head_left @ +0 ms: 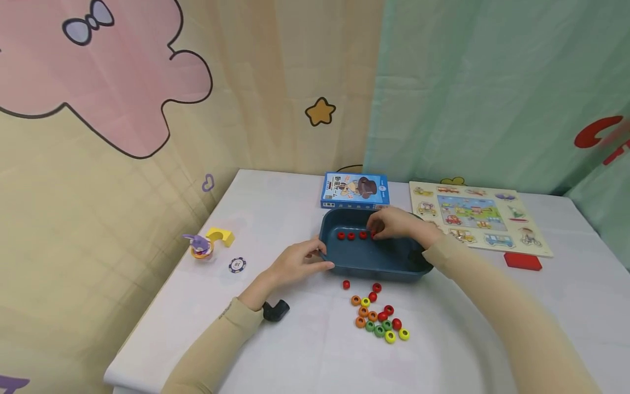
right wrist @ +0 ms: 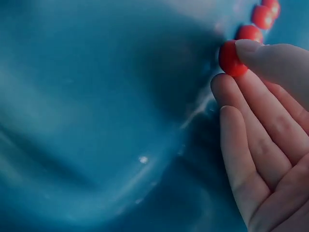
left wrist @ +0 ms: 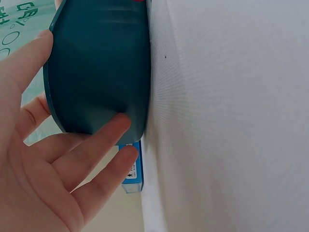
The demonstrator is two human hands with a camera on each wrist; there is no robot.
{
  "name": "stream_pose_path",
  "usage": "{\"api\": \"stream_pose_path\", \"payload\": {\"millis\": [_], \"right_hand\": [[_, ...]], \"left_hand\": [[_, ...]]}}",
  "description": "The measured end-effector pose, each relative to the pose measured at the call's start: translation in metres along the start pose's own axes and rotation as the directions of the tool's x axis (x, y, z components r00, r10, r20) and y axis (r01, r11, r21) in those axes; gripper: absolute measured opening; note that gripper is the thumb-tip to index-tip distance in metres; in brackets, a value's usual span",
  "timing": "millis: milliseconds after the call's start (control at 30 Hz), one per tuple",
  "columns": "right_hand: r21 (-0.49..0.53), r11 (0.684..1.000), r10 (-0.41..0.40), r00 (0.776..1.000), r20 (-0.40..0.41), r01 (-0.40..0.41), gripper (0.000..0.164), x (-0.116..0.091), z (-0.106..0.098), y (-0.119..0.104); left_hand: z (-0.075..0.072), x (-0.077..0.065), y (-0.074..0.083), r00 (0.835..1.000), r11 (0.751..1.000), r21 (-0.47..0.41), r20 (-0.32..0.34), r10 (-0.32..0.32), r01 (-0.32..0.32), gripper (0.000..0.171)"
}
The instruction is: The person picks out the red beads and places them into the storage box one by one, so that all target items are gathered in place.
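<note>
One tray (head_left: 376,255), three red beads (head_left: 351,236), fourth pinched

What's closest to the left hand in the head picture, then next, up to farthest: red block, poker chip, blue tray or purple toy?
From the left hand, in the head view:
1. Blue tray: touching the hand.
2. Poker chip: on the hand's left.
3. Purple toy: farther left, past the chip.
4. Red block: far right, beyond the tray.
</note>
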State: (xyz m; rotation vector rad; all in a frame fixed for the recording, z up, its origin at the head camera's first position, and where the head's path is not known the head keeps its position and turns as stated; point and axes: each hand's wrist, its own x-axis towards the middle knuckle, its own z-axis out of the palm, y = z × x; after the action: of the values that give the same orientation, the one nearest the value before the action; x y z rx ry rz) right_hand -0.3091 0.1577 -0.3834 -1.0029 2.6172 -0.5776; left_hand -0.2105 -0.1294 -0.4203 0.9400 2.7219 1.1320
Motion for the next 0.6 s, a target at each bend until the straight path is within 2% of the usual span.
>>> {"api": "stream_pose_path", "payload": {"millis": [233, 367, 433, 500, 600], "right_hand": [[0.0, 1.0, 0.028, 1.0, 0.007, -0.028, 0.021, -0.002, 0.002, 0.001], [-0.002, 1.0, 0.021, 0.999, -0.034, -0.021, 0.026, -0.013, -0.003, -0.009], [0.041, 0.999, -0.009, 0.997, -0.077, 0.012, 0.029, -0.024, -0.008, -0.021], [0.11, 0.991, -0.066, 0.99, -0.121, 0.079, 0.032, -0.039, -0.014, -0.036], [0.19, 0.96, -0.172, 0.97, -0.172, 0.204, 0.032, -0.067, -0.019, -0.06]], "left_hand": [[0.0, 0.0, 0.0, 1.0, 1.0, 0.001, -0.005, -0.009, 0.009, 0.037], [0.002, 0.0, 0.0, 1.0, 1.0, -0.01, -0.01, -0.002, 0.002, 0.037], [0.002, 0.0, 0.0, 1.0, 1.0, -0.012, -0.012, 0.003, -0.003, 0.037], [0.002, -0.001, 0.001, 1.0, 1.0, -0.017, -0.017, 0.01, -0.01, 0.037], [0.0, 0.0, 0.001, 1.0, 1.0, -0.015, -0.025, 0.017, -0.018, 0.039]]}}
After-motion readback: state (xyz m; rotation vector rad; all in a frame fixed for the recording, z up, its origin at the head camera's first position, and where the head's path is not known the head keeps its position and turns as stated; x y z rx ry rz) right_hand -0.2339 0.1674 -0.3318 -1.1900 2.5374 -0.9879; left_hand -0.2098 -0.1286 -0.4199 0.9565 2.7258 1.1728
